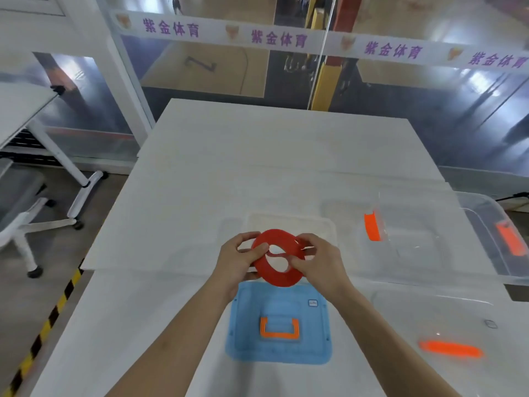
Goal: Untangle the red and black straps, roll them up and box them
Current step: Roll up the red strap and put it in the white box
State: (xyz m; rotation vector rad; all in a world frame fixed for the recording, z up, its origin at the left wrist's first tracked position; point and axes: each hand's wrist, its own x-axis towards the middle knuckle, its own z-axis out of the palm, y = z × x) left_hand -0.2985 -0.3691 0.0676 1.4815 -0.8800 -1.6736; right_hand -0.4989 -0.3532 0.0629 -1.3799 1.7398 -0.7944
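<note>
A red strap [279,277] is wound into a loose ring with an open middle, held in the air above the white table [200,173]. My left hand [237,260] grips the ring's left side between thumb and fingers. My right hand [317,262] pinches its right side, where a loose end of strap crosses the hole. Just behind the ring stands a small clear box [289,222], open at the top. No black strap shows in this view.
A blue lid [279,325] with an orange handle lies flat under my hands. To the right stand large clear bins [486,233] with orange latches and a clear lid [446,325]. Chairs and a hazard-striped floor line are at the left.
</note>
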